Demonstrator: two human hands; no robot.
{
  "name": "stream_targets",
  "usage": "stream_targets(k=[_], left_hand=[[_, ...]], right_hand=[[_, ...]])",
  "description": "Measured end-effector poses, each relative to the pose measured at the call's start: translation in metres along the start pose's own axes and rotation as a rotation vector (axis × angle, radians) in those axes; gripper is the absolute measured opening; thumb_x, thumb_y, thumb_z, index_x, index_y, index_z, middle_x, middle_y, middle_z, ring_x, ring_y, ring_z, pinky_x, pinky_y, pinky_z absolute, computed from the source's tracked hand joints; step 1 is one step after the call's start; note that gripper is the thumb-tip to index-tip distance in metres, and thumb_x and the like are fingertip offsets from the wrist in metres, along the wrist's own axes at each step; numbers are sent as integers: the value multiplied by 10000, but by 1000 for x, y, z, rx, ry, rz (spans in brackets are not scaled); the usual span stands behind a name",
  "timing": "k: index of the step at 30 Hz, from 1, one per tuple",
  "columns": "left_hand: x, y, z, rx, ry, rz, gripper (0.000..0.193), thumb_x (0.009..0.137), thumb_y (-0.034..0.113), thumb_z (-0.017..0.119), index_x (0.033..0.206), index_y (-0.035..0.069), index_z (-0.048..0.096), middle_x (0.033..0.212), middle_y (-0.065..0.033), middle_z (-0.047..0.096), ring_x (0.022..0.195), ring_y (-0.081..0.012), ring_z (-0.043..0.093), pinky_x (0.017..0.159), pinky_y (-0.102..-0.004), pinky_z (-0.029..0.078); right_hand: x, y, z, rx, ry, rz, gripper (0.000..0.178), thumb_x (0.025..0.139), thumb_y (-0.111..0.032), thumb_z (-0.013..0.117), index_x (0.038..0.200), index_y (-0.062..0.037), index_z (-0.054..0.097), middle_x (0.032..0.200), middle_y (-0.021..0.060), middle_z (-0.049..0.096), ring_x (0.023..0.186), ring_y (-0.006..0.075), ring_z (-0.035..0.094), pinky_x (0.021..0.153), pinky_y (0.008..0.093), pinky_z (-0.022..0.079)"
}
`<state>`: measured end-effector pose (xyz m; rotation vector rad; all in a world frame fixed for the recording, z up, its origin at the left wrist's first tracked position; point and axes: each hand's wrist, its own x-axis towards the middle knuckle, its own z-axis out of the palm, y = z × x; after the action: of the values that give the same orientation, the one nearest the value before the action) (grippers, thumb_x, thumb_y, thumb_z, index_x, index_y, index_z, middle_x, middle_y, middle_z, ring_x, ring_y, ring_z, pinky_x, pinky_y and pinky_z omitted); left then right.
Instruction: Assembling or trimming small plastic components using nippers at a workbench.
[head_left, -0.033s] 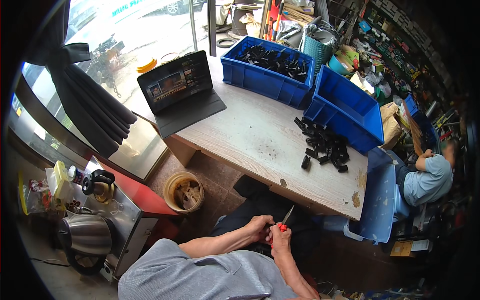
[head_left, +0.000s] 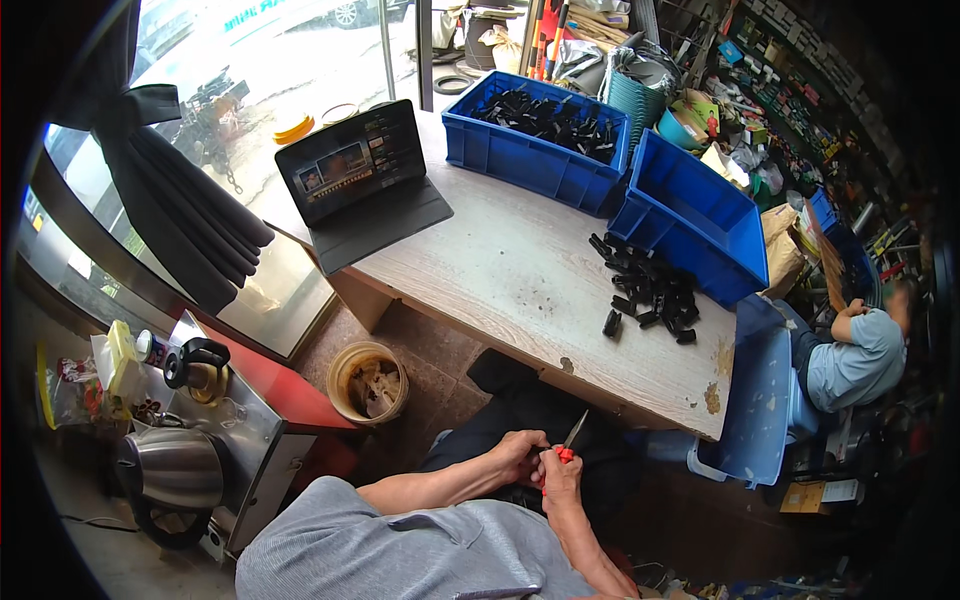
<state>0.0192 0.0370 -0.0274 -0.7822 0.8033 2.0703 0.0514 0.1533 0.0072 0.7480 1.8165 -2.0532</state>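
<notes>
Above my lap, just off the table's near edge, my right hand (head_left: 563, 482) is closed round the red handle of a pair of scissors (head_left: 566, 455). The pointed metal blades slant up and away from me. Close against it, my left hand (head_left: 520, 455) is closed with its fingertips pinched together; a small dark thing seems to be between them, too hidden to name. On the right part of the table (head_left: 480, 255) lies a loose heap of short black plastic pieces (head_left: 655, 285), with a few lying apart toward the near side.
Behind the heap stands a blue crate (head_left: 690, 205) with nothing visible inside; another blue crate (head_left: 535, 165) holds many black pieces. A tablet (head_left: 350, 170) rests at the table's left. Below are a bucket (head_left: 335, 385) and a kettle (head_left: 180, 470). Another person (head_left: 855, 360) sits at right.
</notes>
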Motion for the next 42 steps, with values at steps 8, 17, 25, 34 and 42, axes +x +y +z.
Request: stream_targets(k=[8, 17, 25, 34, 42], left_hand=[[-19, 20, -6, 396, -134, 261, 220, 938, 248, 582, 995, 38, 612, 757, -36, 621, 602, -109, 591, 498, -234, 455], [-51, 52, -17, 511, -531, 498, 413, 949, 9, 600, 1352, -22, 519, 1086, -109, 652, 965, -167, 657, 844, -320, 559], [-55, 44, -15, 1126, -429, 1108, 486, 820, 13, 758, 1261, -23, 556, 1128, -165, 638, 986, -262, 682, 836, -345, 587], [-46, 34, -15, 1267, -300, 1366, 464, 758, 25, 807, 1167, -7, 589, 1050, -168, 677, 898, -293, 701, 731, -340, 583], [-56, 25, -1, 946, 40, 965, 262, 890, 35, 703, 1122, -32, 603, 871, -101, 720, 784, -113, 691, 665, -248, 551]], right_hand=[[8, -8, -5, 119, -46, -50, 132, 906, -166, 626, 815, -89, 569, 622, 3, 524, 496, 104, 496, 444, 252, 416], [8, -43, 4, 279, -103, -54, 172, 912, -205, 621, 793, -92, 572, 601, 3, 503, 490, 113, 496, 468, 267, 421], [3, -31, -1, 232, -127, -43, 125, 894, -204, 639, 872, -98, 578, 701, -8, 519, 576, 91, 505, 508, 263, 425], [5, -27, 3, 186, -77, -100, 148, 873, -222, 648, 864, -77, 622, 716, -25, 541, 618, 79, 509, 562, 252, 436], [2, -40, 1, 271, -139, 10, 193, 881, -237, 593, 779, -76, 563, 680, 7, 505, 575, 107, 504, 557, 318, 559]])
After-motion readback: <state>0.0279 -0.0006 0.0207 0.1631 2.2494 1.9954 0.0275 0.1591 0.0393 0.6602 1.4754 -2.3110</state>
